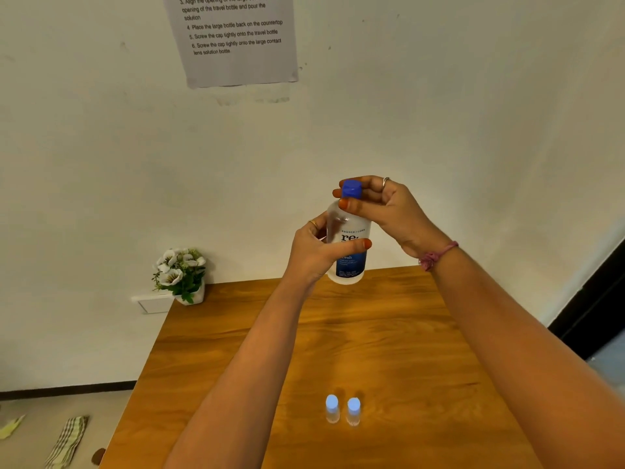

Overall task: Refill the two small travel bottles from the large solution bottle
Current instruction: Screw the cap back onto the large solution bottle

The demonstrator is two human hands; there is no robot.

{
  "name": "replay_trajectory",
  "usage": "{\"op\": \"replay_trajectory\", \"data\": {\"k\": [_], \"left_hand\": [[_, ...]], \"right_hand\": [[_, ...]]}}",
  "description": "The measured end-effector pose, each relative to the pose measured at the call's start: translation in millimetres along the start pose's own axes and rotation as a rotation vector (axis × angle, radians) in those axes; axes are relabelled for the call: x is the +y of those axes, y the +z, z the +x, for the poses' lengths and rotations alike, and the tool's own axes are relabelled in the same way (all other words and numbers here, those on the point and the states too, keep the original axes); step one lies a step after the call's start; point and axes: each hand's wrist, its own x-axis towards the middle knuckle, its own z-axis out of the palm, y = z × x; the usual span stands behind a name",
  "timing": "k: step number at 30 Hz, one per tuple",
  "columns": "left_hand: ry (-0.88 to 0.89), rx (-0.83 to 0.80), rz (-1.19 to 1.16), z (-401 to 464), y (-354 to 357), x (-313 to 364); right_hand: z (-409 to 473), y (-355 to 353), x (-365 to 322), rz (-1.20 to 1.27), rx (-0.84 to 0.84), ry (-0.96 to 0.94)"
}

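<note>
The large solution bottle (350, 245), clear with a blue label, is held upright in the air above the far part of the wooden table (389, 350). My left hand (316, 252) wraps around its body. My right hand (378, 204) pinches its blue cap (351, 189), which sits on the bottle. Two small clear travel bottles stand side by side near the table's front, both with pale blue caps on: the left one (332, 409) and the right one (353, 411). Both stand well below and nearer than my hands.
A small white pot of white flowers (182, 275) stands at the table's back left corner by the wall. A paper sheet of instructions (236, 38) hangs on the wall. A striped cloth (67, 441) lies on the floor to the left.
</note>
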Motion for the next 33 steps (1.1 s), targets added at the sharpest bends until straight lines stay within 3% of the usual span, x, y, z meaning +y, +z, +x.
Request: {"op": "replay_trajectory", "data": {"k": [9,14,19,27,33], "left_hand": [[-0.049,-0.052,-0.036,-12,-5,-20],[-0.128,-0.080,-0.034,-29,-7,-53],[-0.192,-0.081,0.001,-48,-8,-92],[-0.275,-0.253,0.102,-76,-20,-134],[-0.258,-0.171,0.213,-84,-28,-165]], "right_hand": [[-35,-3,25,-0.012,-0.117,0.153],[-66,-1,62,0.108,-0.121,0.301],[-85,10,96,0.073,-0.147,0.362],[-113,22,149,-0.050,-0.188,0.403],[-125,35,177,-0.063,-0.191,0.440]]}}
